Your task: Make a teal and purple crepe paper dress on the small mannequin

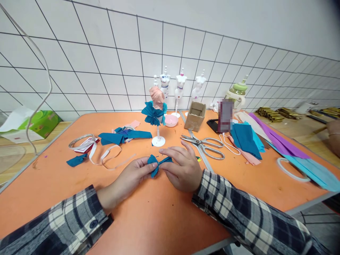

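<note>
Left hand (135, 171) has the blue bow (152, 160) pinched thumb-to-finger over the near part of the table (127, 212), with the right hand's (183, 168) fingertips right at its gathered middle — can't tell if those are gripping or just touching. I'd keep the pinch snug right at the waist and go easy on the wings — otherwise the folds could slip or crease. Scissors (198, 141) and the stand (158, 142) with the blue flower (153, 114) sit just beyond, dress forms (181, 82) at the back.

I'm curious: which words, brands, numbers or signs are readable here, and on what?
No text can be read.
Red-and-white box: any print is too small.
Green packet: markings too blurred.
Upright maroon device: its face is pixelated.
</note>
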The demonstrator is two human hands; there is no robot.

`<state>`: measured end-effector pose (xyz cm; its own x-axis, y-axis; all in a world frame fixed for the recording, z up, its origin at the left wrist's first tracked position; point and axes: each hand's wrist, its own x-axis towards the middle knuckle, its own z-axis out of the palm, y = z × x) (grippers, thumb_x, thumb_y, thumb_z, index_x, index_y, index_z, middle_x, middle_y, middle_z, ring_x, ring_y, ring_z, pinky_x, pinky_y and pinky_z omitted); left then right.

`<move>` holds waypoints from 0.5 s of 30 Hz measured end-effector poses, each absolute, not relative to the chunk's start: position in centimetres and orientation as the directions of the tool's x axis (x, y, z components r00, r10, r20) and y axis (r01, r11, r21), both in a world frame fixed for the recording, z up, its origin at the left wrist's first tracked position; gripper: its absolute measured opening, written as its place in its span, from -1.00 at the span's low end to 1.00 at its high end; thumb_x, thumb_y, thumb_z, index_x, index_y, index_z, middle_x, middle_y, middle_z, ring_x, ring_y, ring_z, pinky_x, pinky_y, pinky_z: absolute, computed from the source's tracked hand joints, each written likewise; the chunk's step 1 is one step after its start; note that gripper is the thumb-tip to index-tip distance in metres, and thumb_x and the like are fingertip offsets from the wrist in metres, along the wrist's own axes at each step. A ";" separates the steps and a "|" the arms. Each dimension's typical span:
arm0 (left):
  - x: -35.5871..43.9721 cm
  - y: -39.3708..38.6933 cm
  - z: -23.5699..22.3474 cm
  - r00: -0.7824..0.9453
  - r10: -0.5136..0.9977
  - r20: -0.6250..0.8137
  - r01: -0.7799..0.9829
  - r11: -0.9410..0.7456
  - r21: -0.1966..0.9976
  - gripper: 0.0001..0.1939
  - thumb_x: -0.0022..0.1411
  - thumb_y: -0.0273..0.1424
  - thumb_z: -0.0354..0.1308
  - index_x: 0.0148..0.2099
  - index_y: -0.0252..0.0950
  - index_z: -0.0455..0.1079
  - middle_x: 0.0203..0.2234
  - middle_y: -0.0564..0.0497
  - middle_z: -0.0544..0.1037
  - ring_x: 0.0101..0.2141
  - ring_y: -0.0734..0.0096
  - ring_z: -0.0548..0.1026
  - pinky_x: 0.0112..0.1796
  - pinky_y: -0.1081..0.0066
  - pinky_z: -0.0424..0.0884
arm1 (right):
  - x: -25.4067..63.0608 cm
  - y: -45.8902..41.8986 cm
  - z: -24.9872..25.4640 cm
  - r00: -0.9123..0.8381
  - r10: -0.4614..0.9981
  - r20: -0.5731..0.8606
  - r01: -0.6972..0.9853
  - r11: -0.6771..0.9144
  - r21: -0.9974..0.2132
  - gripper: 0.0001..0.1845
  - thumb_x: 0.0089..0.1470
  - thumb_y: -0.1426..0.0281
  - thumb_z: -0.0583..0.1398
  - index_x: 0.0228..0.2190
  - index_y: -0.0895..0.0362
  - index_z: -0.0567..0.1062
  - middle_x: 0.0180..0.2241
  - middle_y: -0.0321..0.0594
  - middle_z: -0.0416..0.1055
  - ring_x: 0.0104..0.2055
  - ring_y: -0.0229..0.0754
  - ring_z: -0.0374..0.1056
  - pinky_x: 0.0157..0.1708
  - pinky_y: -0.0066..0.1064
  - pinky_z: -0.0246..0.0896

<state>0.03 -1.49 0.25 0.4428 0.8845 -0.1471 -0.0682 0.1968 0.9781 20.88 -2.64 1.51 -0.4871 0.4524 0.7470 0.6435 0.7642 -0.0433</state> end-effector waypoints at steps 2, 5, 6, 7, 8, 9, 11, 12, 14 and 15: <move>-0.1 -1.4 0.2 0.447 0.882 -0.147 -0.058 0.193 0.980 -0.71 0.16 -0.19 0.29 -0.39 -0.32 0.43 -0.49 0.03 0.47 -0.40 0.39 0.37 -0.31 0.38 0.28 | 20.8 -2.8 1.7 -0.461 0.466 0.756 0.659 0.750 -0.060 -0.83 0.15 0.42 0.17 -0.23 -0.02 0.53 0.09 -0.25 0.45 0.09 -0.13 0.34 0.28 -0.01 -0.13; -0.1 -1.4 0.0 0.448 0.881 -0.155 -0.060 0.203 0.977 -0.72 0.17 -0.19 0.29 -0.38 -0.32 0.44 -0.49 0.02 0.47 -0.40 0.39 0.38 -0.31 0.38 0.28 | 20.8 -2.8 1.8 -0.478 0.465 0.745 0.666 0.745 -0.038 -0.84 0.15 0.42 0.17 -0.25 -0.01 0.53 0.12 -0.23 0.42 0.12 -0.11 0.32 0.27 0.01 -0.13; -0.1 -1.4 0.0 0.452 0.878 -0.158 -0.066 0.209 0.976 -0.72 0.17 -0.20 0.29 -0.39 -0.33 0.44 -0.50 0.03 0.47 -0.41 0.40 0.37 -0.32 0.38 0.28 | 20.8 -2.8 1.7 -0.488 0.460 0.742 0.665 0.746 -0.026 -0.85 0.15 0.42 0.16 -0.27 -0.01 0.54 0.13 -0.24 0.41 0.12 -0.11 0.31 0.27 0.02 -0.14; -0.1 -1.4 0.0 0.456 0.876 -0.159 -0.078 0.218 0.973 -0.73 0.17 -0.21 0.29 -0.39 -0.33 0.45 -0.51 0.03 0.47 -0.42 0.41 0.37 -0.33 0.39 0.27 | 20.8 -2.7 1.7 -0.499 0.451 0.740 0.663 0.749 -0.009 -0.85 0.16 0.42 0.16 -0.29 -0.01 0.53 0.14 -0.25 0.41 0.12 -0.12 0.31 0.28 0.03 -0.16; 0.0 -1.4 0.0 0.460 0.873 -0.161 -0.098 0.230 0.968 -0.73 0.17 -0.22 0.29 -0.40 -0.33 0.45 -0.52 0.03 0.47 -0.43 0.42 0.37 -0.33 0.40 0.27 | 20.9 -2.7 1.7 -0.514 0.436 0.739 0.658 0.752 0.014 -0.85 0.17 0.42 0.15 -0.29 -0.01 0.53 0.14 -0.26 0.40 0.12 -0.13 0.31 0.29 0.04 -0.19; 0.0 -1.5 0.0 0.463 0.871 -0.166 -0.123 0.249 0.961 -0.74 0.16 -0.23 0.30 -0.40 -0.34 0.46 -0.52 0.04 0.47 -0.43 0.43 0.37 -0.34 0.41 0.27 | 20.9 -2.6 1.6 -0.533 0.418 0.736 0.652 0.757 0.043 -0.84 0.18 0.41 0.14 -0.29 -0.01 0.53 0.16 -0.27 0.39 0.13 -0.13 0.30 0.30 0.05 -0.22; 0.1 -1.6 0.2 0.470 0.863 -0.184 -0.180 0.298 0.937 -0.76 0.12 -0.27 0.34 -0.41 -0.35 0.48 -0.53 0.03 0.48 -0.43 0.44 0.39 -0.33 0.43 0.28 | 21.1 -2.4 1.6 -0.585 0.378 0.718 0.630 0.768 0.109 -0.83 0.19 0.42 0.13 -0.26 -0.02 0.53 0.18 -0.31 0.37 0.15 -0.14 0.28 0.32 0.06 -0.28; 0.1 -1.6 0.3 0.477 0.858 -0.192 -0.208 0.322 0.924 -0.78 0.10 -0.28 0.35 -0.40 -0.35 0.49 -0.53 0.03 0.49 -0.43 0.44 0.40 -0.32 0.43 0.30 | 21.1 -2.4 1.6 -0.606 0.361 0.709 0.620 0.772 0.137 -0.82 0.19 0.42 0.13 -0.24 -0.03 0.53 0.19 -0.32 0.36 0.17 -0.14 0.26 0.33 0.06 -0.30; 0.0 -1.6 0.6 0.492 0.847 -0.200 -0.252 0.358 0.899 -0.81 0.07 -0.32 0.37 -0.39 -0.35 0.51 -0.53 0.02 0.50 -0.43 0.44 0.42 -0.31 0.43 0.33 | 21.2 -2.3 1.7 -0.623 0.348 0.700 0.610 0.777 0.157 -0.79 0.19 0.43 0.13 -0.19 -0.04 0.53 0.19 -0.34 0.36 0.19 -0.14 0.24 0.34 0.05 -0.33; 0.0 -1.6 0.7 0.499 0.844 -0.197 -0.269 0.368 0.890 -0.82 0.08 -0.33 0.37 -0.39 -0.35 0.52 -0.53 0.02 0.50 -0.43 0.44 0.43 -0.30 0.43 0.34 | 21.3 -2.3 1.7 -0.612 0.354 0.707 0.612 0.778 0.141 -0.77 0.19 0.43 0.13 -0.16 -0.05 0.53 0.19 -0.33 0.36 0.19 -0.13 0.25 0.34 0.05 -0.32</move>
<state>-0.01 -1.61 0.70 0.4991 0.8438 -0.1974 -0.2694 0.3676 0.8901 21.28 -2.35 1.72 -0.6122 0.3537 0.7072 0.6120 0.7783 0.1405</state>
